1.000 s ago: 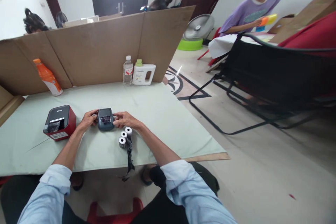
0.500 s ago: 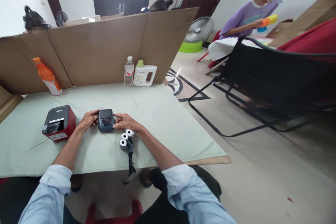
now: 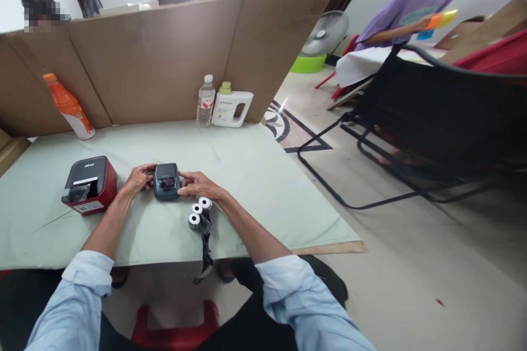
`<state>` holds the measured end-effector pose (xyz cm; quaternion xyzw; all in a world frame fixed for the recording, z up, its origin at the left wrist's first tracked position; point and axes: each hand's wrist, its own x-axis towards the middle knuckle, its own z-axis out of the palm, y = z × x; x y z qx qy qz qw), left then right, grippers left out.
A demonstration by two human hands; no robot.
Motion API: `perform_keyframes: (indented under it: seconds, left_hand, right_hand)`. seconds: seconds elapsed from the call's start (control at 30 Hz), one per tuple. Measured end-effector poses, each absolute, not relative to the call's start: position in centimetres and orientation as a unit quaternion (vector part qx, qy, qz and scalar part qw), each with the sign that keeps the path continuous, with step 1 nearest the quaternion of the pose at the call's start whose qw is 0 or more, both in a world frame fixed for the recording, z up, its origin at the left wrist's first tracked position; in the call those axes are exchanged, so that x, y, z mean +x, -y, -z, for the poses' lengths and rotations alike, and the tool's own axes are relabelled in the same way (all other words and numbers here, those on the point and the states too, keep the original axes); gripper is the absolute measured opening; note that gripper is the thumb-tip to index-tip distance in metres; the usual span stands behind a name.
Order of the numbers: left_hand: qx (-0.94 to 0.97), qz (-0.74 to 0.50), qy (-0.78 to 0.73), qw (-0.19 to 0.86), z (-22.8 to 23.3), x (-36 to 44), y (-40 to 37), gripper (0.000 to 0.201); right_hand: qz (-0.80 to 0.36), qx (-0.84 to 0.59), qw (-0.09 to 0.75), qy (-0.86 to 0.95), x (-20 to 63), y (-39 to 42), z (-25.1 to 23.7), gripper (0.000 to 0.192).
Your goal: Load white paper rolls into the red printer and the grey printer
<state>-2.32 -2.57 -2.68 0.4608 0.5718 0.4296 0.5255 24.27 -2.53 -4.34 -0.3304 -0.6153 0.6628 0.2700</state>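
A small dark grey-blue label printer [image 3: 167, 191] with a window in its top rests on the pale green tablecloth. My left hand [image 3: 140, 180] holds it by its left side, fingers bent and thumb near the edge. On the opposite side my right hand [image 3: 197, 184] grips it with thumb and index finger. Just below my right hand sit three small white paper rolls [image 3: 196, 209] in a row, with a crumpled black wrapper strip trailing past the table's front edge. To the left of my left hand stands a larger red and black printer [image 3: 91, 184].
A tilted orange bottle [image 3: 69, 107], a clear water bottle [image 3: 205, 101] and a white jug [image 3: 233, 108] stand along a cardboard partition [image 3: 152, 60]. Beyond the table's right side is a black folding chair [image 3: 432, 115]. A person in purple [image 3: 403, 13] holds a colourful toy farther back.
The view has tipped down slightly, so the surroundings sit higher in the picture. Both hands stay on the sides of the small label printer, which has not visibly moved on the table.
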Motion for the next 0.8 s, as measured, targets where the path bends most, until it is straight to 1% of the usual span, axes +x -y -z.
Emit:
perform_keyframes:
  seconds: [0.3,0.6,0.8]
  left_hand:
    - [0.47,-0.415,-0.599,0.498,2.61,-1.99,2.46,0.066]
    - [0.473,-0.419,-0.577,0.517,2.35,-2.32,2.78,0.073]
    - [0.465,-0.409,-0.603,0.503,2.09,-2.05,2.42,0.071]
  right_hand:
    - [-0.659,-0.33,0.27,0.62,24.28,2.8,3.98,0.093]
    - [-0.666,-0.32,0.271,0.617,24.3,2.82,3.88,0.095]
    - [-0.661,-0.325,0.272,0.619,24.18,2.75,4.06,0.094]
